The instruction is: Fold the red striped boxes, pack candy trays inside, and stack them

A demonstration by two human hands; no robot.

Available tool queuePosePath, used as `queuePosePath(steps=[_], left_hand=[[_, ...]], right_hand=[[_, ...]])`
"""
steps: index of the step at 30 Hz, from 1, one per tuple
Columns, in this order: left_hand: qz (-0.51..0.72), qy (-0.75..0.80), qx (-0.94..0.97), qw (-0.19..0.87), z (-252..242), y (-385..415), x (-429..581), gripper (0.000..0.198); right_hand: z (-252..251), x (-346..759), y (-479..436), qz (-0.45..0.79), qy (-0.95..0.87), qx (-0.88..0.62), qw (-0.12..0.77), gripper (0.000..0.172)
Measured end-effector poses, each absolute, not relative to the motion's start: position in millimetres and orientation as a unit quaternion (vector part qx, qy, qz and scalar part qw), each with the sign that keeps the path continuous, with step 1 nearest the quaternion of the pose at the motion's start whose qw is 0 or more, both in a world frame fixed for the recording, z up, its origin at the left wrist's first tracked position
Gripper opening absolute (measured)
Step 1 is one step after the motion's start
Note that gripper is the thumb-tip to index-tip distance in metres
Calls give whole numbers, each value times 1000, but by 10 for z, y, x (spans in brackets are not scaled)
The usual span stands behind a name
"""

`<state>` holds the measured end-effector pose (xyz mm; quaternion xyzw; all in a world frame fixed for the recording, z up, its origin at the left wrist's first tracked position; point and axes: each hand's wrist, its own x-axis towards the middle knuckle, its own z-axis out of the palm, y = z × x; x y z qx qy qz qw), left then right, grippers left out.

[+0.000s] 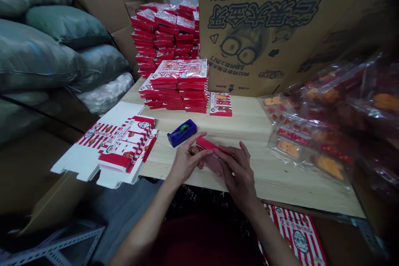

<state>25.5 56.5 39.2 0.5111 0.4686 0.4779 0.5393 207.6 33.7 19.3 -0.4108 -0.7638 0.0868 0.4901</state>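
Between my hands a small red box [208, 144] is held tilted above the front of the wooden table, its red side turned up. My left hand [187, 156] grips its left end, thumb along the near edge. Fingers of my right hand [237, 168] close on the right end and hide part of it. Just beyond my left hand sits a blue tape dispenser [182, 134] with a green core. To the left lie flat printed red-and-white cartons [124, 141] in a pile. One packed red box [221, 104] rests on the table farther back.
Stacked red boxes [177, 85] stand at the back, with a taller stack [165, 29] behind. A large cardboard carton [264, 29] rises at the back right. Clear plastic packs [305, 141] heap up on the right. Stuffed sacks [62, 29] fill the left. A striped carton [296, 232] lies below the table edge.
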Motion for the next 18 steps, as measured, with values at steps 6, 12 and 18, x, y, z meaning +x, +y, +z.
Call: queuePosePath(steps=[6,12,18], left_hand=[[370,440,698,426,344,415,-179,29],[345,407,807,251,-110,-72,-244,42],[319,438,794,276,-652,-364,-216,40]], right_hand=[[138,2121,-29,169,-719,-438,512,50],[-274,2336,-653,426,-421,-598,533,79],[-525,2266,-805,684,-171,-489,514,65]])
